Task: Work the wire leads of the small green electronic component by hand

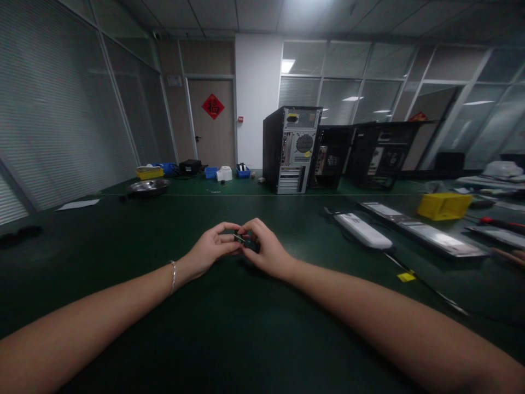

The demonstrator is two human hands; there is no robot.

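My left hand (211,246) and my right hand (264,247) meet over the middle of the green table (197,339). Between their fingertips is a small dark piece (239,238) with a thin, light, metallic-looking edge. Thumbs and fingers of both hands pinch it from either side. Its kind cannot be made out, as the fingers cover most of it. A silvery bracelet (173,277) circles my left wrist.
Computer towers (301,148) stand at the back right. A white power strip (363,230), long metallic units (443,235) and a yellow bin (445,206) lie to the right. A metal bowl (148,187) sits at the back left. Another person's hand (511,256) shows at the right edge.
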